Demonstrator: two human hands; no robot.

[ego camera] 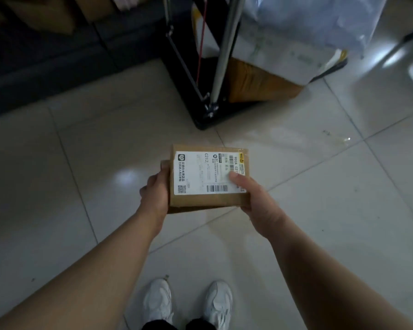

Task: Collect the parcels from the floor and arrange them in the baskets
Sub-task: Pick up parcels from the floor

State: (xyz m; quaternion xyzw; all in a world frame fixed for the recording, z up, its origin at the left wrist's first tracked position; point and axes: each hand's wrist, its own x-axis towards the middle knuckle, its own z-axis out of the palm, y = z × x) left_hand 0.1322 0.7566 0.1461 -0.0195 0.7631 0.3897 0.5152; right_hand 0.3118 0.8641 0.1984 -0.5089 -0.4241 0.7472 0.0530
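I hold a small brown cardboard parcel [200, 200] with a white shipping label in front of me, above the tiled floor. A second, flatter brown box [164, 164] peeks out beneath it on the left. My left hand [154, 194] grips the left side of the stack, fingers curled under it. My right hand [250, 194] grips the right side, with the thumb pressed on the label. Ahead stands a black-framed basket [188, 91] with metal poles, and inside it lie a brown box [255, 84] and plastic-wrapped parcels [296, 39].
A dark shelf unit [45, 63] with cardboard boxes runs along the upper left. The glossy tiled floor [81, 163] spreads around me. My white shoes [188, 303] show at the bottom edge.
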